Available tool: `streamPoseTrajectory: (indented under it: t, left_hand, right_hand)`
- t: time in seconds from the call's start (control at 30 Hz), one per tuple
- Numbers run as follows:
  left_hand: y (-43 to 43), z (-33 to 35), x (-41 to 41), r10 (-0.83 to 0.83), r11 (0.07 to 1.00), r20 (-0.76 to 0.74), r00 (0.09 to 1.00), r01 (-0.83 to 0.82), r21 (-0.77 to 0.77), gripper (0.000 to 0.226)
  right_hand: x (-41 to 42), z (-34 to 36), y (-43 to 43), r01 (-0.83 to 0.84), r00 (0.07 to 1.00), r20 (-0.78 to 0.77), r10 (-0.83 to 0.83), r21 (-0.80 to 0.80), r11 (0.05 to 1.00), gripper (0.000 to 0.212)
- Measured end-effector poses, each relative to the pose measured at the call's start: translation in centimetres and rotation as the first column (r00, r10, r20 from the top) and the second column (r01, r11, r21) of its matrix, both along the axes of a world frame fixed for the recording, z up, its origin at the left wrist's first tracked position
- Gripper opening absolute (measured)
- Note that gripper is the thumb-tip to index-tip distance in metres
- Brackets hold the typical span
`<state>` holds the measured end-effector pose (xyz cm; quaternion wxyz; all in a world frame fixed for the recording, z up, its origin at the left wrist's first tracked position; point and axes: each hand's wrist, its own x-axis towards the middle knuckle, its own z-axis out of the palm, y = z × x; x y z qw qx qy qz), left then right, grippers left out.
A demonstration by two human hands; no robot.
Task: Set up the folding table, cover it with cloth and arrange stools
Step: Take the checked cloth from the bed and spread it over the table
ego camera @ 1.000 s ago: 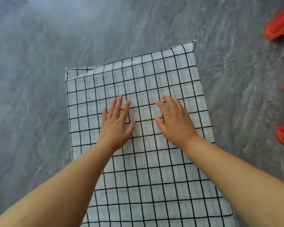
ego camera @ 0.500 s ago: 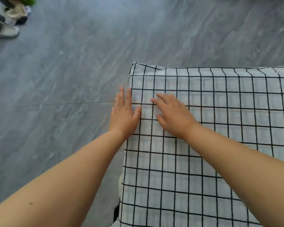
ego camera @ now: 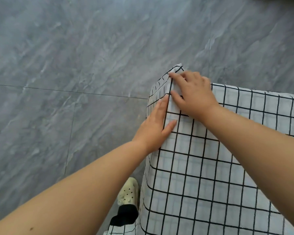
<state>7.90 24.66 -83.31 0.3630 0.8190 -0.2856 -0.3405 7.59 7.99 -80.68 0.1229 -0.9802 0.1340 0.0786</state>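
We see the white cloth (ego camera: 210, 167) with its black grid spread over the table, which it hides completely. It covers the top and hangs down the left side, and its far left corner stands up in a small peak. Both of the person's hands meet at that corner. The left hand (ego camera: 155, 128) lies along the left edge with its fingers straight and pressed together against the hanging cloth. Its thumb is spread apart and rests on the top surface. The right hand (ego camera: 192, 94) lies palm down on the cloth just beyond it, fingers lightly bent and pressing. Its index finger reaches to the foot of the raised peak, and its thumb points toward the left fingertips. A narrow strip of cloth shows between the two hands. Both bare forearms run in from the bottom of the view. Below the left arm, a pale clog (ego camera: 128, 192) with small holes stands beside the hanging cloth. All around lies a floor (ego camera: 75, 65) of grey marbled tiles with thin dark joints.
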Motion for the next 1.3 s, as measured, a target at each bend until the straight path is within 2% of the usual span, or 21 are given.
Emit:
streamPoseTrajectory:
  t: [0.17, 0.27, 0.37, 0.5, 0.73, 0.9, 1.03, 1.13, 1.23, 1.3]
  left_hand:
    - [-0.1, -0.3, -0.2, 0.042, 0.998, -0.062, 0.997, -0.039, 0.052, 0.076]
    - [0.0, -0.4, -0.4, 0.066, 0.997, -0.122, 0.990, -0.062, 0.037, 0.075]
    - [0.1, -0.3, -0.4, 0.064, 0.997, -0.181, 0.981, -0.056, 0.046, 0.074]
    - [0.2, -0.1, -0.4, 0.062, 0.998, -0.225, 0.972, -0.053, 0.044, 0.073]
    - [0.2, -0.3, -0.6, 0.103, 0.994, -0.306, 0.947, -0.104, 0.012, 0.072]
    - [0.3, -0.3, -0.6, 0.131, 0.987, -0.368, 0.920, -0.155, -0.036, 0.069]
    - [-0.1, 0.6, 1.2, 0.241, 0.952, -0.508, 0.827, -0.303, -0.042, 0.073]
    - [-1.8, 1.6, 3.5, 0.257, 0.942, -0.476, 0.841, -0.328, -0.070, 0.085]
    - [-4.0, 1.8, 4.1, 0.221, 0.942, -0.439, 0.871, -0.307, -0.135, 0.073]
    - [-4.6, 1.1, 4.0, 0.215, 0.952, -0.394, 0.893, -0.282, -0.121, 0.070]
  right_hand:
    - [2.8, 0.0, -0.1, -0.035, 0.999, -0.016, 0.036, 0.071, 0.997, 0.038]
    - [3.6, 0.0, -0.4, -0.015, 0.994, -0.109, 0.030, 0.137, 0.990, 0.037]
    - [4.2, 0.2, -0.6, 0.093, 0.972, -0.231, -0.049, 0.181, 0.979, 0.041]
    - [5.4, 0.1, -0.6, 0.232, 0.919, -0.355, -0.170, 0.140, 0.962, 0.050]
    - [5.4, -0.5, -0.4, 0.255, 0.913, -0.338, -0.228, 0.038, 0.966, 0.054]
    - [5.7, -0.8, -0.5, 0.287, 0.910, -0.325, -0.258, 0.044, 0.957, 0.055]
    - [5.3, -0.8, -0.3, 0.252, 0.930, -0.287, -0.231, 0.041, 0.967, 0.062]
    - [5.1, -0.8, -0.5, 0.244, 0.938, -0.274, -0.214, 0.078, 0.967, 0.058]
    - [5.0, -1.0, -0.5, 0.226, 0.949, -0.241, -0.204, 0.067, 0.972, 0.057]
    - [4.9, -1.0, -0.6, 0.213, 0.952, -0.237, -0.193, 0.062, 0.975, 0.059]
